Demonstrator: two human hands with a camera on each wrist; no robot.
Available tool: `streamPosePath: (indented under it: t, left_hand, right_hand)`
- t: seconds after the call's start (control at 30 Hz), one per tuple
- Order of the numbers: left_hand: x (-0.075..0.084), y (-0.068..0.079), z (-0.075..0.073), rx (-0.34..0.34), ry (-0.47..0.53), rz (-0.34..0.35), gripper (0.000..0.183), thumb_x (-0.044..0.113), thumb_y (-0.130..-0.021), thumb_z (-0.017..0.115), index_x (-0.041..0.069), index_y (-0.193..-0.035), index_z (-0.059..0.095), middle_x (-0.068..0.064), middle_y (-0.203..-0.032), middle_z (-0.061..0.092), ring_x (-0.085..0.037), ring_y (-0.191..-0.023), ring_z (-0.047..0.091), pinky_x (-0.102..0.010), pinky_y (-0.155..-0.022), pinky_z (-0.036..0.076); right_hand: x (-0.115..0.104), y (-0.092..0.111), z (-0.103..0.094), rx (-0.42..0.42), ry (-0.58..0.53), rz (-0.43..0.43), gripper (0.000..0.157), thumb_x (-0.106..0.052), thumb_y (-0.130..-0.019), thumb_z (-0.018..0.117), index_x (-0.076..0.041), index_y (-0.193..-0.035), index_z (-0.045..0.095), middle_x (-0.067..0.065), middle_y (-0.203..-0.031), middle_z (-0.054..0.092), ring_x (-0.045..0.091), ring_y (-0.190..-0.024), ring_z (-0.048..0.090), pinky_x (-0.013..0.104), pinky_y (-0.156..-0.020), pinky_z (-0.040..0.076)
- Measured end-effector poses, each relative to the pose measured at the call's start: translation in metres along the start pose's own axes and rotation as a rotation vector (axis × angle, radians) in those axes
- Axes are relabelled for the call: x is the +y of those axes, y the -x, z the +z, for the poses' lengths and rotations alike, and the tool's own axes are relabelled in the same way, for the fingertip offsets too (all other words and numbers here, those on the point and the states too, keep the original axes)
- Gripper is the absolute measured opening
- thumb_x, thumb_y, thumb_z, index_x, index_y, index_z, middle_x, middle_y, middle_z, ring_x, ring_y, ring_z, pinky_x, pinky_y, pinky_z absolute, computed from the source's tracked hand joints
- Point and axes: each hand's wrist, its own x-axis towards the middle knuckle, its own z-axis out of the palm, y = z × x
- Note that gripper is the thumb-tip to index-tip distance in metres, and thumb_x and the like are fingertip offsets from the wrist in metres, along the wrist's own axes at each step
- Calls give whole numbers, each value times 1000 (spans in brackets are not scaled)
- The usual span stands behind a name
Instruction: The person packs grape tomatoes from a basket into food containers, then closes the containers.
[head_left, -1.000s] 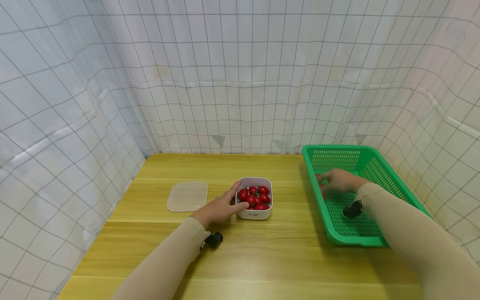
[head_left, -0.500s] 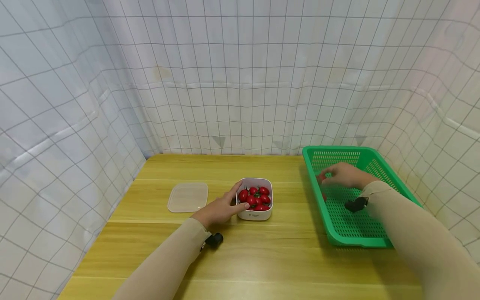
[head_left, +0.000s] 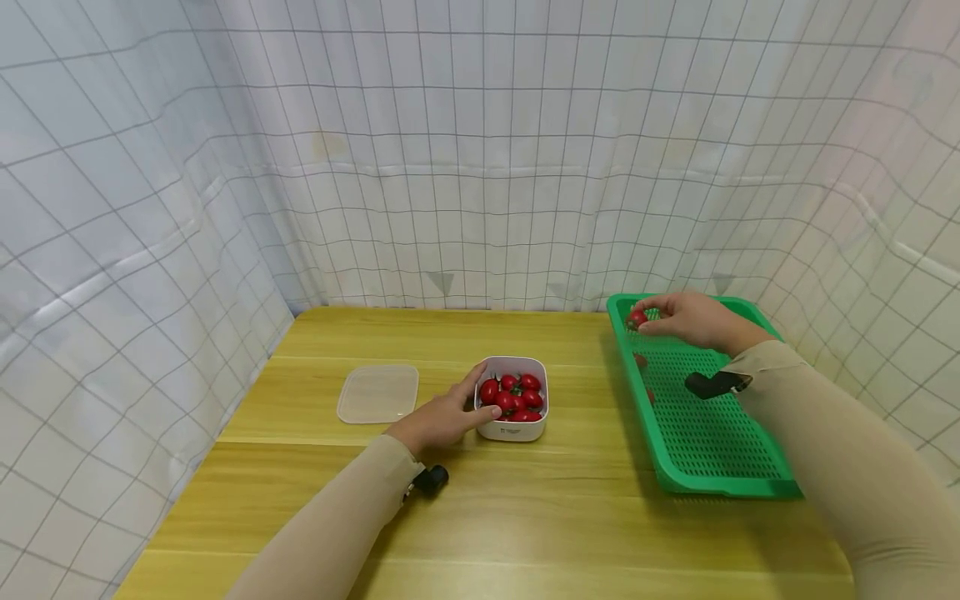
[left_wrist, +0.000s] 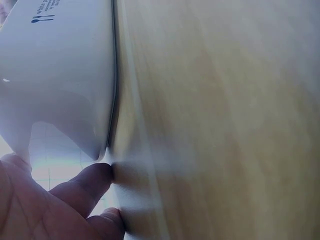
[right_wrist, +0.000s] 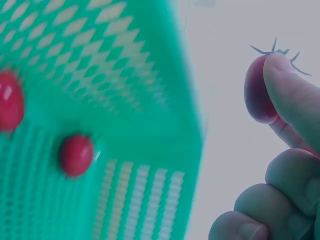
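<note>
In the head view, a small white square container stands on the table with several red cherry tomatoes inside. My left hand holds its left side, thumb over the rim and index finger along the back left corner. The left wrist view shows fingers by the container's lower corner. My right hand is above the left back part of a green basket. It pinches a cherry tomato with a green stem between thumb and fingers. Two more tomatoes lie in the basket.
A translucent flat lid lies on the wooden table, left of the container. White curtains with a grid pattern enclose the table at the back and sides. The basket's raised rim stands between the right hand and the container.
My right hand has risen from inside the basket toward its back left corner, bringing up a cherry tomato. The left hand and the container have stayed in place.
</note>
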Motion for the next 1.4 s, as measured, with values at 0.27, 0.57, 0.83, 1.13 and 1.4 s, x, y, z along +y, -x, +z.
streamPosePath:
  t: [0.27,0.57,0.83,1.13,1.4]
  left_hand:
    - [0,0,2,1,-6,-4,90,63,-99,61,41,-170,9,-8,-174,28,-40,-160,27,-61,-128,24]
    - [-1,-3,4,-8,13,-4,91,63,-99,62,42,-170,8,-7,-175,25,-40,-161,24,-65,-127,22]
    - [-1,-2,3,-16,-4,-13,92,65,-99,60,41,-170,7,-8,-175,26,-41,-160,26,-66,-126,23]
    - [-1,-1,3,-16,-11,-6,90,63,-100,59,43,-169,6,-7,-175,25,-42,-159,26,-65,-126,24]
    - [1,1,-2,-3,-35,-11,89,64,-100,59,47,-168,4,-4,-176,24,-41,-158,30,-62,-126,27]
  right_hand:
    - [-69,-10,17,-53,7,-75,41,-39,-98,75,-22,-136,71,-9,-57,30,11,-53,28,28,-52,30]
    - [-118,-24,50,-151,12,-181,36,-30,-97,79,-22,-131,75,-6,-62,37,13,-57,35,26,-54,31]
    - [-131,-31,68,-187,26,-242,42,-31,-97,77,-20,-137,71,-7,-59,41,12,-56,40,27,-56,35]
    - [-110,-18,53,-138,-18,-138,49,-37,-100,74,-26,-146,64,-7,-56,40,12,-52,35,31,-56,41]
    - [-38,16,22,-54,-57,-34,43,-35,-103,70,-27,-144,65,0,-65,67,14,-54,44,36,-71,46]
